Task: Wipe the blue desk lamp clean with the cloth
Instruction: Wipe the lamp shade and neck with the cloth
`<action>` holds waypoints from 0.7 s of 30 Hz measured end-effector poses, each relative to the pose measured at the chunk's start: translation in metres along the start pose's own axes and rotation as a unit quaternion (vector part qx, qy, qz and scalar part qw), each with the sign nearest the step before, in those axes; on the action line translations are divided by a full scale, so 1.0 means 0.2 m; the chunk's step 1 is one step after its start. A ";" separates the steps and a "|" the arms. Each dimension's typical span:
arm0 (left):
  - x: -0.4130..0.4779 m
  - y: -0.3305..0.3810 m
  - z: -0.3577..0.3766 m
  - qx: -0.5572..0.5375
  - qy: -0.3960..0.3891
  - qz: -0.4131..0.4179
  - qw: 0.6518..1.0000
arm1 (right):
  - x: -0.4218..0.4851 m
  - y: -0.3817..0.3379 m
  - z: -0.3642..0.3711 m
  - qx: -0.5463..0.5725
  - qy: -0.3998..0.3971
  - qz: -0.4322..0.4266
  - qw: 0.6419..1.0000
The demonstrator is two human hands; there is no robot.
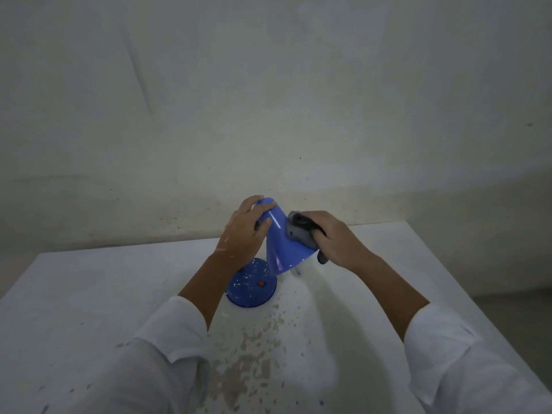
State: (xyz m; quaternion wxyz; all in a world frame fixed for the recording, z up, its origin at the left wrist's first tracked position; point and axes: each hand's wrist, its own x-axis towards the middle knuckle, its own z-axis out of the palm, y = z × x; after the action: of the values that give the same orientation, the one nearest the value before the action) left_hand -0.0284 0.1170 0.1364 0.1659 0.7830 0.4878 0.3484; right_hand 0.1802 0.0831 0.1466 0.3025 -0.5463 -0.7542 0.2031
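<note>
White counter [89, 294], speckled near its front edge, carrying the lamp [279, 243] mid-counter. Left hand [246, 231] clamped on shade's narrow top; right hand [334, 237] closed around cloth [298, 231], pressed against shade's right flank, cone axis tilting away.

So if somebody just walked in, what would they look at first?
Probably the bright blue desk lamp in the middle of the white table, because it is the only strong colour there. The left hand grips the top of its shade, and the right hand presses a grey cloth against the shade's side. Next they would spot the white specks on the lamp's round base and the brownish splatter on the table in front of it.
</note>
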 end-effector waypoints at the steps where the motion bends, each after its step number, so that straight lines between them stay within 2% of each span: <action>1: 0.00 0.00 0.01 -0.009 0.013 -0.005 1.000 | 0.02 0.05 0.00 -0.002 0.002 0.026 1.000; 4: 0.00 0.00 0.05 -0.035 0.066 -0.023 0.997 | 0.09 0.16 -0.04 -0.009 -0.003 0.074 0.997; 7: 0.01 0.01 0.07 -0.083 0.123 -0.051 0.988 | 0.22 0.14 -0.07 0.029 0.070 0.077 0.994; 10: 0.05 0.03 0.10 -0.176 0.154 -0.156 0.960 | 0.36 0.04 -0.04 0.096 0.109 0.044 0.988; 12: 0.08 0.02 0.12 -0.203 0.144 -0.221 0.943 | 0.43 -0.04 0.02 0.151 0.072 0.020 0.986; 14: 0.08 0.00 0.14 -0.180 0.116 -0.242 0.946 | 0.47 -0.08 0.08 0.179 -0.012 0.002 0.984; 16: 0.08 -0.03 0.15 -0.149 0.098 -0.238 0.955 | 0.48 -0.07 0.13 0.203 -0.088 0.004 0.975; 18: 0.08 -0.05 0.16 -0.135 0.088 -0.231 0.960 | 0.47 -0.03 0.15 0.254 -0.120 0.029 0.959; 21: 0.07 -0.07 0.18 -0.121 0.083 -0.223 0.964 | 0.46 0.09 0.15 0.241 -0.158 0.055 0.956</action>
State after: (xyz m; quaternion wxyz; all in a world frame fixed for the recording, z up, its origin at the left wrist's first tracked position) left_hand -0.0073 0.1388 0.1083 0.2914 0.5967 0.6166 0.4230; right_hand 0.1529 0.1768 0.1343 0.2906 -0.4593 -0.6895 0.4786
